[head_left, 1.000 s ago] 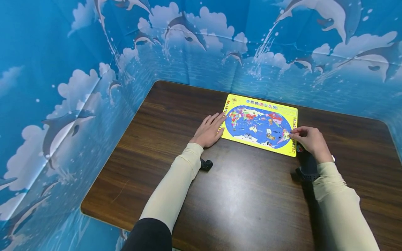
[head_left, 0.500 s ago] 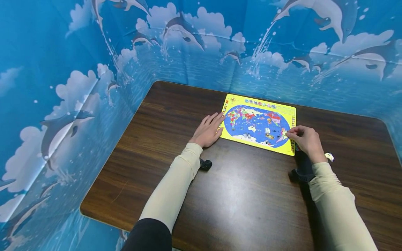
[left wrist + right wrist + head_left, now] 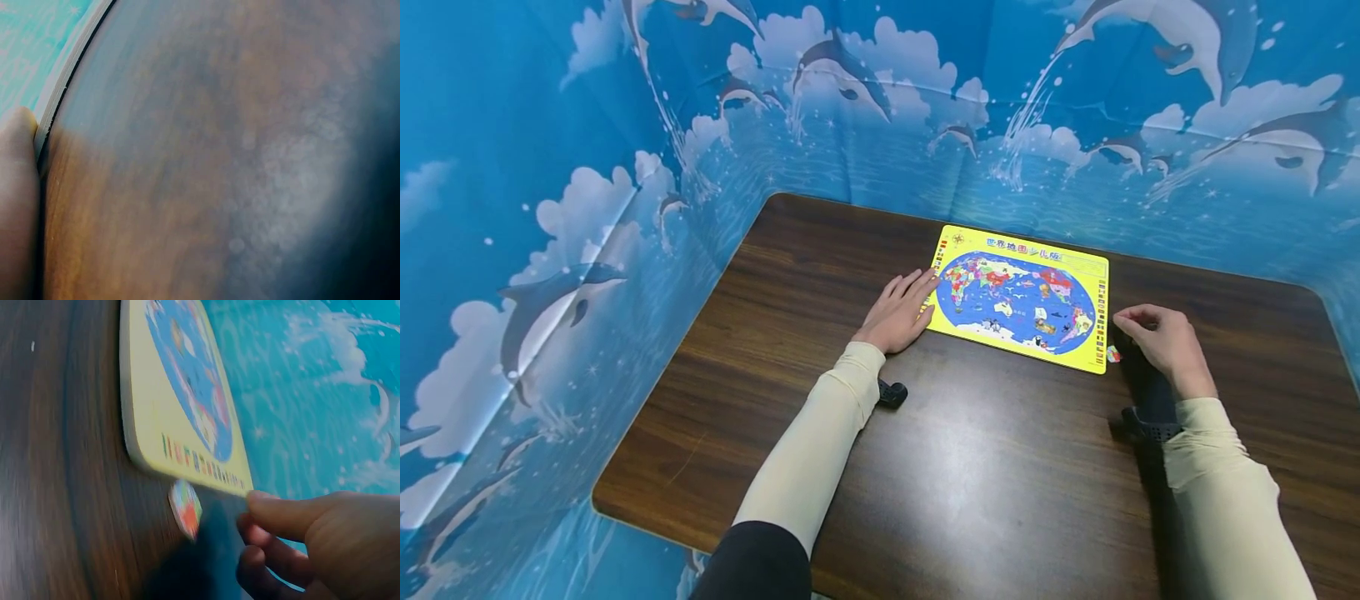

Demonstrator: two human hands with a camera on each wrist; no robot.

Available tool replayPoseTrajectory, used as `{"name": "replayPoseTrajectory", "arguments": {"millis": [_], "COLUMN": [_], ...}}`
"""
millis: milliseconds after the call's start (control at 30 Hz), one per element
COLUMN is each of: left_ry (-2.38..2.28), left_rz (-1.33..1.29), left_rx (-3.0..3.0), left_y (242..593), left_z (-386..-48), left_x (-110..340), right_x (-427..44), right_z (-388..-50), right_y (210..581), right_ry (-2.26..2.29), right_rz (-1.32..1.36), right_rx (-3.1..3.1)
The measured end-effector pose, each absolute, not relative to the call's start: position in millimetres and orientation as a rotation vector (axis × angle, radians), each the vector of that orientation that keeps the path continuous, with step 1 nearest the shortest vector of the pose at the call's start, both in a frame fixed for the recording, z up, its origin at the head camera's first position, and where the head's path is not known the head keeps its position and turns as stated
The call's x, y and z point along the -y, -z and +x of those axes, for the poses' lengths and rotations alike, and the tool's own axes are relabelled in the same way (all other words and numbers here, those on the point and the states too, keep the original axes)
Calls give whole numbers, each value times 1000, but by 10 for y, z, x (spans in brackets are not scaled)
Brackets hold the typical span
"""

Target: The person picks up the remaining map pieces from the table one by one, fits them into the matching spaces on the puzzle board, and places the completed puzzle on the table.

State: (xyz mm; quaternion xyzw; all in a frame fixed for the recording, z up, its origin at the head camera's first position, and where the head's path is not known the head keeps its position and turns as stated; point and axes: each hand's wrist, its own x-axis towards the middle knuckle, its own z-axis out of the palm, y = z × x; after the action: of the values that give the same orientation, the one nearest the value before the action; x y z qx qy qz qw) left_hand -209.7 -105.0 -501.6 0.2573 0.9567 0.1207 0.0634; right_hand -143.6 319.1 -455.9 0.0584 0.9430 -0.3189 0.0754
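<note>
A yellow world map puzzle board (image 3: 1078,265) with a blue oval map lies near the back of the table. On the board's left edge rests my left hand (image 3: 897,315), palm down with fingers stretched. Only one digit of this left hand (image 3: 17,200) shows in the left wrist view. Just right of the board hovers my right hand (image 3: 1167,343), its fingers loosely bent, with nothing seen between them. In the right wrist view, thumb and fingers stand slightly apart. A small colourful puzzle piece (image 3: 186,509) lies on the table against the board's right side.
The dark wooden table (image 3: 985,450) has rounded corners. A blue dolphin-print curtain (image 3: 880,150) stands close along its back and left. Black wrist straps (image 3: 1150,425) sit under both forearms.
My right hand leaves the map's right part and moves right, off the board. A pale piece seen beside the right wrist half a second ago is now hidden. The left hand stays put.
</note>
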Motion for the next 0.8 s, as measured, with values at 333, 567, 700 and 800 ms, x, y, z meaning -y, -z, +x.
{"name": "replayPoseTrajectory", "arguments": {"millis": [333, 567, 700, 800], "left_ry": [-375, -381, -370, -355], "left_rz": [764, 779, 759, 750], "left_rx": [-2878, -2876, -2869, -2864], "left_y": [5001, 5018, 5033, 5038], "left_z": [-2085, -2109, -2125, -2133], "left_x": [1039, 1035, 1037, 1034], "right_x": [-3448, -3398, -3388, -3393], "right_z": [-1285, -1233, -1234, -1229], "right_y": [4569, 4612, 4632, 4640], "right_ry": [807, 762, 744, 731], "right_rz": [-137, -127, -175, -195], "right_rx": [-2802, -2774, -2785, -2789]}}
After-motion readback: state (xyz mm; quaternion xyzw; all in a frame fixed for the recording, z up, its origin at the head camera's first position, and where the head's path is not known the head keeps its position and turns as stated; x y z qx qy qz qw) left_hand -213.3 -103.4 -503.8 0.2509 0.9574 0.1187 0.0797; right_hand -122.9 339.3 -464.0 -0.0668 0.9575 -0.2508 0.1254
